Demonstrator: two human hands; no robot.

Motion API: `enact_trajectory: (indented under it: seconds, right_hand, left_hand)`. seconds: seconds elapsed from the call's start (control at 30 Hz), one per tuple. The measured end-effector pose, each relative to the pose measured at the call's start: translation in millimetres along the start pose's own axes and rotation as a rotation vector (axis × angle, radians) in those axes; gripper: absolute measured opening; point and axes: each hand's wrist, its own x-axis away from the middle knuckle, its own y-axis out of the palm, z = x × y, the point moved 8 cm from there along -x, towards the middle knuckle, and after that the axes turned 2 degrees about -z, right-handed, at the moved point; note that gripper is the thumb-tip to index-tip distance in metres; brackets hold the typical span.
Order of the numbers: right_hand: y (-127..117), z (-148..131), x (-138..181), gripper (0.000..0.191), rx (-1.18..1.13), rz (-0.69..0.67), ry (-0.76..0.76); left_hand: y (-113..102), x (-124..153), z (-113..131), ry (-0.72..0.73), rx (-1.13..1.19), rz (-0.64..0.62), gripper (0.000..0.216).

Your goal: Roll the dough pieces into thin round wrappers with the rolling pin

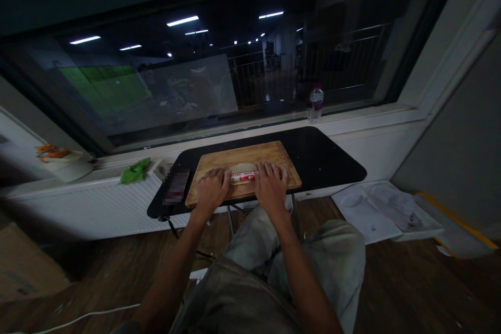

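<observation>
A rolling pin (243,176) with red and white print lies crosswise over a pale, flat piece of dough (243,167). My left hand (213,186) is on its left end, and my right hand (271,181) is on its right end. Both hands are curled over the pin with the fingers pointing away from me, and they hide its ends. Under all of this is a wooden cutting board (219,160) with a groove along its edge. The dough shows mostly beyond the pin; its near part is covered.
The board rests on a small black folding table (332,164) by the window. At its left lies a flat dark packet (178,185), partly blurred. A water bottle (315,104) stands on the sill. Further left are a green cloth (135,171) and a white pot (70,167).
</observation>
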Motion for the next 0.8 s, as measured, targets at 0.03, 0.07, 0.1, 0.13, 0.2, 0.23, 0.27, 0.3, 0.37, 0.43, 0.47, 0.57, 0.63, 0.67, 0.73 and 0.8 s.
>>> enact_trajectory:
  seconds: [0.03,0.07,0.1,0.13,0.2,0.23,0.27,0.3,0.37,0.43,0.47,0.57,0.63,0.67,0.73,0.8]
  right_hand:
    - [0,0,1,0.048,0.001,-0.005,0.000]
    - [0,0,2,0.048,0.004,-0.013,0.001]
    - [0,0,2,0.048,0.008,-0.021,0.001]
    - [0,0,3,0.048,0.012,-0.028,0.001]
    - [-1,0,4,0.048,0.017,-0.033,-0.003]
    - [-1,0,4,0.047,0.017,-0.030,-0.005]
    - [-1,0,5,0.047,0.017,-0.025,-0.006]
    - [-2,0,5,0.047,0.016,-0.018,-0.008]
    - [-2,0,6,0.047,0.011,-0.005,-0.015]
    - [-3,0,7,0.047,0.007,0.003,-0.021]
    - [-3,0,7,0.047,0.007,0.004,-0.022]
    - [-3,0,8,0.048,0.009,0.004,-0.020]
    - [-3,0,9,0.047,0.007,0.004,-0.018]
    - [-4,0,10,0.047,0.004,0.007,-0.016]
    - [-5,0,11,0.046,-0.003,0.016,-0.014]
    - [-6,-1,12,0.046,-0.005,0.028,-0.011]
  left_hand:
    - [0,0,0,-0.001,0.000,0.001,0.054]
    - [0,1,1,-0.001,-0.001,0.002,0.053]
    - [0,1,1,-0.001,-0.002,0.004,0.053]
    - [0,2,1,-0.002,-0.005,0.007,0.052]
    - [0,3,1,0.002,-0.008,0.015,0.051]
    - [0,4,0,0.005,-0.008,0.018,0.050]
    - [1,4,0,0.008,-0.006,0.022,0.050]
    - [1,5,0,0.011,-0.004,0.025,0.050]
    - [2,6,-1,0.012,0.004,0.033,0.049]
    - [2,8,-2,0.009,0.008,0.038,0.049]
    - [2,8,-2,0.009,0.009,0.038,0.049]
    - [2,11,-1,0.014,0.010,0.041,0.050]
    - [1,13,-1,0.019,0.016,0.052,0.051]
    - [1,14,-1,0.020,0.019,0.057,0.051]
    - [1,16,-2,0.022,0.027,0.065,0.050]
    - [2,18,-3,0.027,0.038,0.072,0.048]
